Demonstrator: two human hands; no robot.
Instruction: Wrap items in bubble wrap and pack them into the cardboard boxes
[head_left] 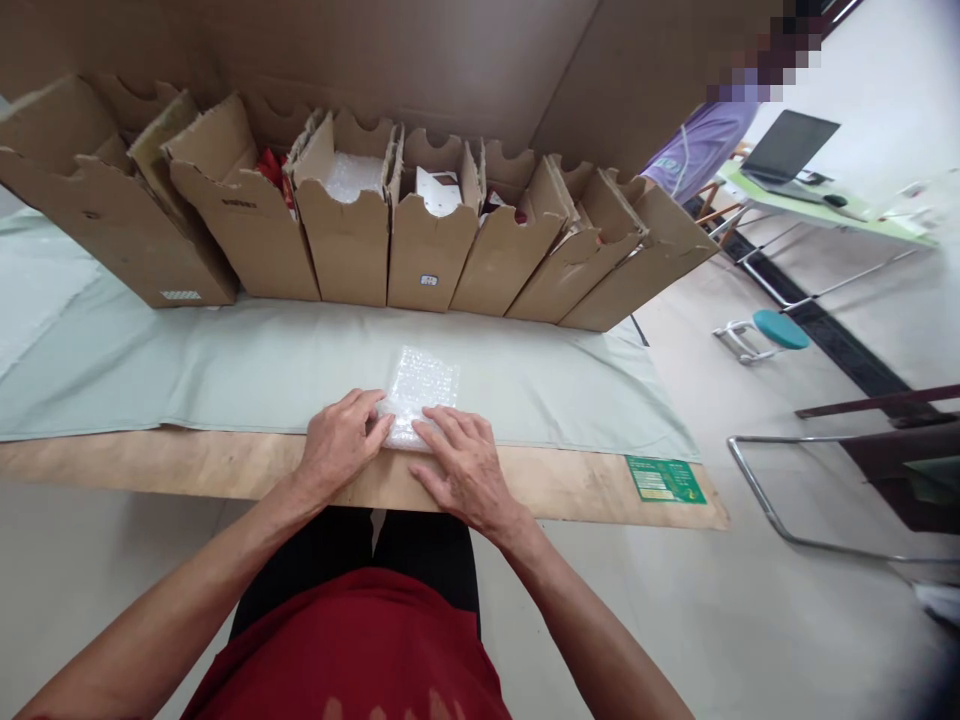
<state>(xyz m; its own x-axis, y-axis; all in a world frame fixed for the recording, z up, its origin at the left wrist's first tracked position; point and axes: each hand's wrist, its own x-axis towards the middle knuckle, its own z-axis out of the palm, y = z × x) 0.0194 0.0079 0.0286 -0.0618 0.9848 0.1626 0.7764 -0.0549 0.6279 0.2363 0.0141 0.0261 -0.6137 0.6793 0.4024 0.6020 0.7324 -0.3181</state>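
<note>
A piece of clear bubble wrap (424,378) lies near the table's front edge, its near part folded into a thicker bundle. At the bundle's left end, my left hand (341,437) grips the wrap, with the thumb on the near side and the fingers curled over it. My right hand (466,465) rests on the bundle's right part, fingers stretched out over the plastic and the thumb apart on the wooden edge. Whether anything is inside the folded wrap cannot be made out.
Several cardboard bins (424,250) stand in a row behind the wrap; one holds bubble wrap sheets (354,176), another white cards (438,192). A pale green cloth (247,365) covers the table. At right are a teal stool (781,328), a laptop (791,150) and a person in purple (705,150).
</note>
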